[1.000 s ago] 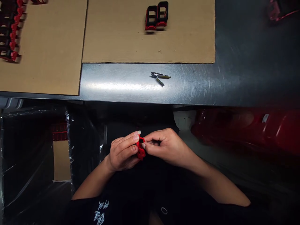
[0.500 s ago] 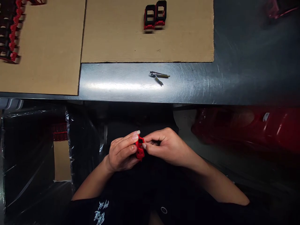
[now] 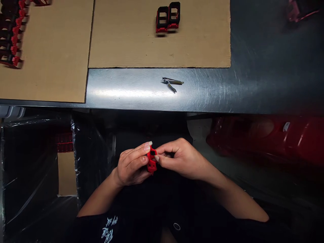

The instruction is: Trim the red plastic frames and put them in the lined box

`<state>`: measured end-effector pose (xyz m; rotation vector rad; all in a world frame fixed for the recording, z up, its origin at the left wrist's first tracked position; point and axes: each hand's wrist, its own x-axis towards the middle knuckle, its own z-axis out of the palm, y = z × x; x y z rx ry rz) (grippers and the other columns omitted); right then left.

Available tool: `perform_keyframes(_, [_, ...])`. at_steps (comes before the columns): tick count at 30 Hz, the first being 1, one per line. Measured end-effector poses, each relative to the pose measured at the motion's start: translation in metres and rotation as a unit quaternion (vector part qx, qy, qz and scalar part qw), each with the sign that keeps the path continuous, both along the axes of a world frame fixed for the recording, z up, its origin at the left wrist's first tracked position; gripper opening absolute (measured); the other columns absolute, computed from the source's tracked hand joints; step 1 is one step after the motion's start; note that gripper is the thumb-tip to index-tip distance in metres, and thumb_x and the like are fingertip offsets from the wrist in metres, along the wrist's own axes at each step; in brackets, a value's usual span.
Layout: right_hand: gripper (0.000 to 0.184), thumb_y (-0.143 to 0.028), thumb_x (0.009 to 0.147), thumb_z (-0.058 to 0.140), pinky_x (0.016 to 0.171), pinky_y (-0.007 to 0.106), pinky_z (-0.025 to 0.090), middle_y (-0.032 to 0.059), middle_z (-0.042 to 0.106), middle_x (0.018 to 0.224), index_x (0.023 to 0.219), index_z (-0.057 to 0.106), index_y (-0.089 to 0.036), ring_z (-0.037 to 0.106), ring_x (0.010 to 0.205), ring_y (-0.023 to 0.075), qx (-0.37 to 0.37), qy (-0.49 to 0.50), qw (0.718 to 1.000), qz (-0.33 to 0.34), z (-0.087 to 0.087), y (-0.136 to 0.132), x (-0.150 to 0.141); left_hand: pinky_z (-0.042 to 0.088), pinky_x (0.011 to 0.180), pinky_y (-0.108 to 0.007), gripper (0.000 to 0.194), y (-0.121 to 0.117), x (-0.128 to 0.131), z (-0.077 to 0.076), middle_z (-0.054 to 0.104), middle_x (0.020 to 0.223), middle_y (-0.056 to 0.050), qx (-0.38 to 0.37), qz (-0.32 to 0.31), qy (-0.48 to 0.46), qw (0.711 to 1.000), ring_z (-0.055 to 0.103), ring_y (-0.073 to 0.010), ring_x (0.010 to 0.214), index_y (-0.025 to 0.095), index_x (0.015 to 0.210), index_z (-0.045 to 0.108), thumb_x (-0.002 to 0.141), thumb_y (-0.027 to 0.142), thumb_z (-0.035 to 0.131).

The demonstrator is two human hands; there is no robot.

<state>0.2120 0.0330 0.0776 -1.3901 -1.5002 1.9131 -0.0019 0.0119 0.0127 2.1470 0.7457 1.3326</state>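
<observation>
- Steel worktop point(image 3: 162, 91), scratched and shiny, runs across the upper half of the view; edge nearest the person.
- Two cardboard sheets lie on it: left cardboard sheet point(image 3: 45, 77), centre cardboard sheet point(image 3: 159, 40), with a narrow gap between them.
- Below the worktop: black plastic-wrapped bin point(image 3: 32, 168) on the left, glossy red bag point(image 3: 260, 138) on the right, both dim.
- Person in a black T-shirt point(image 3: 141, 219) sits at the near edge, forearms bare.
- Row of red-and-black parts point(image 3: 11, 33) lines the left edge of the left sheet; a pair of matching parts point(image 3: 168, 18) stands near the top of the centre sheet.
- Small metal clippers point(image 3: 172, 83) lie on bare steel just below the centre sheet.
- Red plastic part point(image 3: 152, 165), frame-like with open windows, is held in front of the torso, below the worktop, between both hands.
- Left hand point(image 3: 132, 166) is curled, fingers wrapped on the part's left side; right hand point(image 3: 181, 159) pinches its upper right edge, thumb and fingertips point(image 3: 157, 158) closed on it.
- Part looks light and stiff, maybe slightly slippery; best gripped by its outer frame bars.
</observation>
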Motion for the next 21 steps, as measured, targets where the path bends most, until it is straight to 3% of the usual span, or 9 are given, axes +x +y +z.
perform_keyframes(3, [0.020,-0.022,0.086,0.063,0.049,0.020,0.034,-0.0032,0.061,0.057,0.083,0.082,-0.017,0.047,0.051,0.0073,0.002,0.005,1.000,0.000,-0.001,0.000,0.000,0.067,0.095,-0.039,0.068,0.001,0.000,0.001,0.067,0.138,-0.014,0.005,-0.001,0.002,1.000,0.069,-0.0277,0.127,0.019,0.143,0.049,0.084,0.020,0.081])
perform_keyframes(8, [0.018,-0.026,0.083,0.067,0.053,0.021,0.041,0.0010,0.071,0.064,0.073,0.078,-0.015,0.060,0.058,0.0115,0.016,-0.039,0.999,-0.035,-0.004,-0.004,-0.008,0.066,0.097,-0.036,0.060,0.005,-0.001,0.003,0.068,0.136,-0.015,0.052,-0.003,0.027,0.998,0.066,-0.0280,0.131,0.012,0.137,0.052,0.083,0.017,0.080])
perform_keyframes(12, [0.020,-0.028,0.085,0.067,0.050,0.021,0.037,-0.0009,0.068,0.061,0.076,0.080,-0.016,0.055,0.055,0.0097,0.023,-0.050,0.998,-0.018,-0.001,-0.004,-0.008,0.067,0.094,-0.035,0.062,0.004,-0.002,0.003,0.068,0.137,-0.014,0.039,-0.001,0.036,0.999,0.067,-0.0273,0.130,0.015,0.140,0.051,0.085,0.019,0.079])
perform_keyframes(15, [0.022,-0.024,0.089,0.061,0.049,0.021,0.035,-0.0020,0.068,0.060,0.081,0.081,-0.017,0.052,0.052,0.0083,0.015,-0.018,1.000,0.019,0.001,-0.001,0.000,0.068,0.092,-0.036,0.070,0.001,-0.003,0.004,0.068,0.137,-0.014,0.006,0.006,0.024,1.000,0.069,-0.0271,0.127,0.018,0.146,0.046,0.086,0.023,0.080])
perform_keyframes(19, [0.026,-0.023,0.090,0.058,0.059,0.023,0.047,0.0027,0.080,0.081,0.094,0.083,-0.017,0.066,0.064,0.0131,0.010,0.061,0.998,0.033,0.001,0.002,0.009,0.069,0.088,-0.036,0.077,-0.001,-0.005,0.006,0.068,0.137,-0.015,-0.016,0.014,0.027,0.999,0.071,-0.0279,0.124,0.021,0.149,0.044,0.083,0.024,0.082])
perform_keyframes(21, [0.023,-0.024,0.089,0.061,0.061,0.023,0.050,0.0035,0.081,0.083,0.095,0.083,-0.017,0.070,0.067,0.0148,0.004,0.056,0.998,0.016,0.000,0.001,0.008,0.068,0.090,-0.035,0.078,0.001,-0.004,0.007,0.067,0.138,-0.016,-0.006,0.010,0.028,1.000,0.070,-0.0280,0.126,0.019,0.149,0.044,0.082,0.023,0.083])
